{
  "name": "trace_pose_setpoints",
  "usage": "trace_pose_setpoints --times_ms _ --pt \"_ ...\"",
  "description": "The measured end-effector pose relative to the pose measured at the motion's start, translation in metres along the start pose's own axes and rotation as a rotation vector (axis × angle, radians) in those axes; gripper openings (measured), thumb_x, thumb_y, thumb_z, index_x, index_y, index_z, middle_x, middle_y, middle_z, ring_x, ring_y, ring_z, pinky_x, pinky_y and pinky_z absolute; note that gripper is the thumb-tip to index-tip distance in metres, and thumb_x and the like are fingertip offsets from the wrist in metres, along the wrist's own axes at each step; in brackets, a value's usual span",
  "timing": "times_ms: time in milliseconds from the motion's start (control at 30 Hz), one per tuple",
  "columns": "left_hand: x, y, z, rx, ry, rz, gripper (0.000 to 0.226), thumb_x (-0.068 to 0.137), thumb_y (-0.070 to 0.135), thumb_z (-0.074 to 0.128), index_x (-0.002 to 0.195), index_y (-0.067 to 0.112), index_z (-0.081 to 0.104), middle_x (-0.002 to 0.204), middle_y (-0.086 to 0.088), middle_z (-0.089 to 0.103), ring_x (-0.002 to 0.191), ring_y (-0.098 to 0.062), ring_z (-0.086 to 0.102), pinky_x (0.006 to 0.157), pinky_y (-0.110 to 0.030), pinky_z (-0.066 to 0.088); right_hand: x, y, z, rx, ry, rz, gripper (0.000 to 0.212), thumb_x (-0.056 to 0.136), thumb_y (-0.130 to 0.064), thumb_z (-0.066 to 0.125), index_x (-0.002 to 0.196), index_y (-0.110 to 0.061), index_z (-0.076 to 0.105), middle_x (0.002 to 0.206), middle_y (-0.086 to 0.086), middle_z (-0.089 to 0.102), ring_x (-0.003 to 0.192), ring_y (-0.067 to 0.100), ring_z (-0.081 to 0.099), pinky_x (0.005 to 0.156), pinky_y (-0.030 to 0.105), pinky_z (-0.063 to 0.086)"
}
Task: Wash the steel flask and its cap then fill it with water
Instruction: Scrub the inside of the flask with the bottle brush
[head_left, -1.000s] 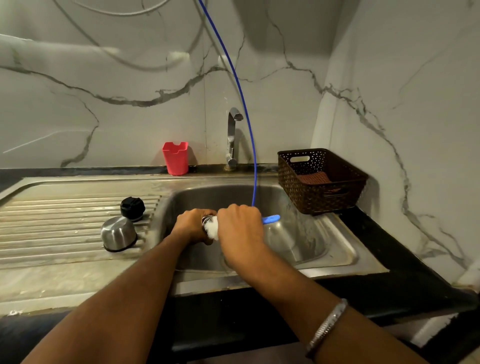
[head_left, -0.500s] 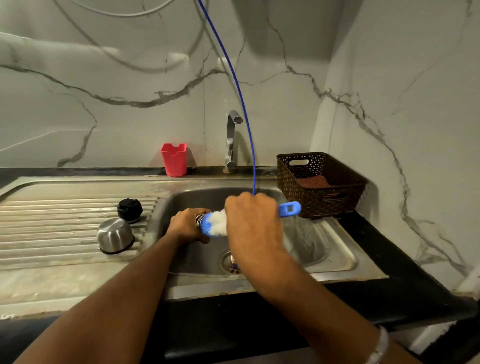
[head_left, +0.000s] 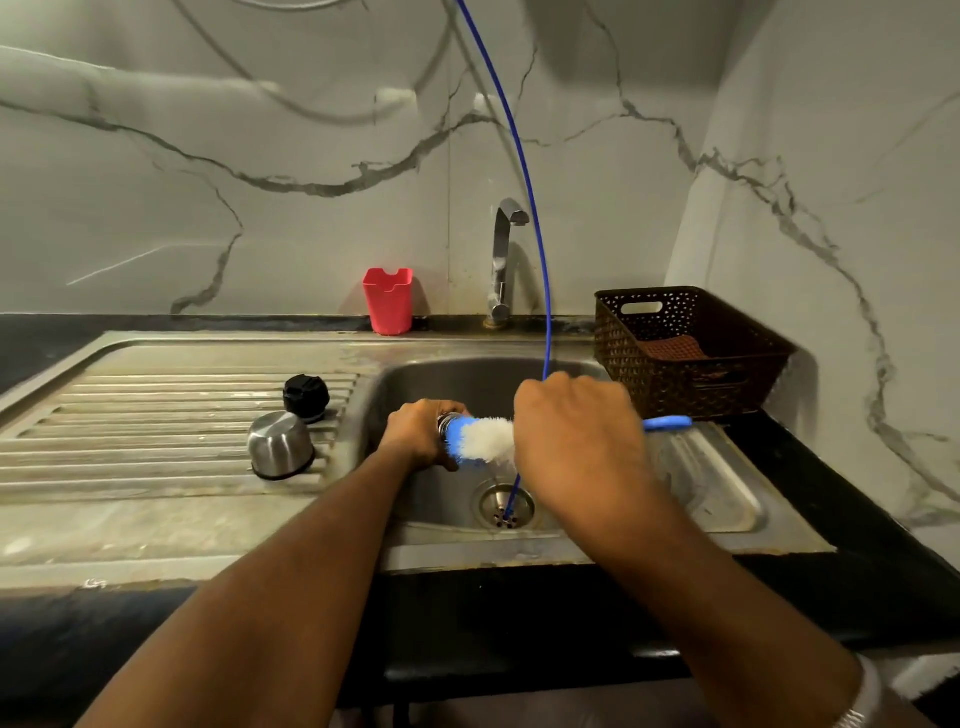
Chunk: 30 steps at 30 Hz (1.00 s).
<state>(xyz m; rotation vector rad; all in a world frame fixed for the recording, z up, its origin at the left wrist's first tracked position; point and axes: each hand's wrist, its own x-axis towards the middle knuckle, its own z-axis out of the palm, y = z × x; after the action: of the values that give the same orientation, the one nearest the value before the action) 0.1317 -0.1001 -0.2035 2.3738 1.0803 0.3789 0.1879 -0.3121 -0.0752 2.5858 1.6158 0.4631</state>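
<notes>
My left hand (head_left: 421, 434) grips the steel flask (head_left: 448, 420) over the sink basin (head_left: 447, 379); only its shiny mouth rim shows past my fingers. My right hand (head_left: 576, 441) holds a bottle brush by its blue handle (head_left: 667, 423). The brush's white and blue bristles (head_left: 480, 440) are mostly out of the flask, with the tip at its mouth. On the ribbed drainboard (head_left: 156, 415) to the left stand the upturned steel cup cap (head_left: 280, 446) and the black stopper (head_left: 306, 397).
A thin blue hose (head_left: 535, 234) hangs from above into the sink drain (head_left: 503, 506). The tap (head_left: 503, 260) stands behind the basin, with no water seen running. A red plastic holder (head_left: 388, 300) sits by the wall, a brown perforated basket (head_left: 691, 348) at the right.
My right hand has drawn the brush out to the right, so more of the bristles show outside the flask's mouth. My left hand has kept the flask in place.
</notes>
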Motion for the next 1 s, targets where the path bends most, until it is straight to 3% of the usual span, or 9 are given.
trace_pose_setpoints --times_ms 133,300,367,433,500,567,733,833,1000 --pt "0.000 -0.004 0.003 0.005 0.016 0.015 0.056 0.054 0.020 0.093 0.103 0.035 0.073 0.090 0.015 0.074 0.089 -0.009 0.068 0.082 -0.025 0.050 0.017 -0.004 0.029 0.167 -0.197 0.118 0.025 0.097 -0.010 0.050 0.119 -0.013 0.061 0.114 0.008 0.066 0.103 0.027 0.064 0.073 0.035 0.041" --pt "0.001 -0.001 0.004 0.047 0.017 0.023 0.052 0.057 0.023 0.091 0.103 0.036 0.072 0.083 0.018 0.069 0.081 -0.005 0.061 0.065 -0.017 0.037 0.010 -0.002 0.021 0.166 -0.123 0.020 0.018 0.097 -0.013 0.058 0.115 -0.012 0.062 0.112 0.007 0.068 0.102 0.027 0.065 0.073 0.034 0.040" --pt "0.002 -0.003 0.004 0.047 0.029 0.026 0.050 0.063 0.021 0.088 0.108 0.037 0.072 0.087 0.019 0.067 0.085 -0.006 0.060 0.073 -0.019 0.039 0.000 -0.009 0.014 0.106 -0.139 -0.016 0.015 0.095 -0.006 0.055 0.109 -0.004 0.060 0.116 0.008 0.066 0.108 0.027 0.063 0.077 0.034 0.039" --pt "0.002 -0.006 0.004 0.031 0.030 0.030 0.048 0.071 0.017 0.083 0.113 0.036 0.071 0.091 0.017 0.065 0.090 -0.008 0.060 0.081 -0.019 0.038 -0.005 -0.015 0.009 0.077 -0.208 0.015 0.010 0.093 -0.002 0.054 0.086 0.005 0.052 0.120 0.011 0.065 0.115 0.028 0.061 0.084 0.034 0.042" --pt "0.001 -0.008 0.002 0.025 0.020 0.027 0.050 0.071 0.015 0.083 0.116 0.036 0.070 0.092 0.016 0.065 0.091 -0.008 0.059 0.083 -0.020 0.038 -0.001 -0.019 0.006 0.097 -0.256 0.026 0.011 0.093 -0.007 0.057 0.100 0.002 0.059 0.124 0.008 0.064 0.118 0.026 0.060 0.085 0.033 0.043" --pt "0.001 -0.007 0.001 0.033 0.012 0.013 0.056 0.066 0.017 0.088 0.115 0.037 0.070 0.090 0.017 0.066 0.089 -0.007 0.060 0.082 -0.021 0.040 0.009 -0.020 0.010 0.175 -0.275 0.053 0.033 0.094 -0.013 0.057 0.127 -0.011 0.059 0.128 0.006 0.063 0.119 0.027 0.060 0.088 0.034 0.046" --pt "0.000 -0.002 0.006 0.076 0.010 0.011 0.058 0.053 0.023 0.092 0.106 0.038 0.072 0.083 0.018 0.069 0.083 -0.008 0.062 0.073 -0.023 0.040 0.030 -0.016 0.032 0.504 -0.402 0.172 0.032 0.093 -0.018 0.058 0.124 -0.009 0.058 0.123 0.014 0.064 0.110 0.032 0.063 0.090 0.039 0.052" --pt "0.000 0.002 0.006 0.101 0.007 0.006 0.059 0.058 0.023 0.091 0.111 0.038 0.071 0.091 0.014 0.071 0.087 -0.010 0.063 0.075 -0.023 0.041 0.023 -0.007 0.020 0.313 -0.355 0.119 0.033 0.093 -0.016 0.062 0.125 -0.012 0.058 0.120 0.010 0.065 0.108 0.028 0.064 0.084 0.038 0.052" --pt "0.002 -0.001 -0.001 0.096 0.000 -0.079 0.054 0.064 0.019 0.090 0.113 0.031 0.071 0.088 0.008 0.064 0.102 -0.021 0.068 0.076 -0.023 0.041 0.017 -0.013 0.006 0.015 -0.053 0.013 0.023 0.095 -0.010 0.057 0.117 -0.012 0.062 0.115 0.008 0.066 0.105 0.026 0.065 0.074 0.035 0.039"
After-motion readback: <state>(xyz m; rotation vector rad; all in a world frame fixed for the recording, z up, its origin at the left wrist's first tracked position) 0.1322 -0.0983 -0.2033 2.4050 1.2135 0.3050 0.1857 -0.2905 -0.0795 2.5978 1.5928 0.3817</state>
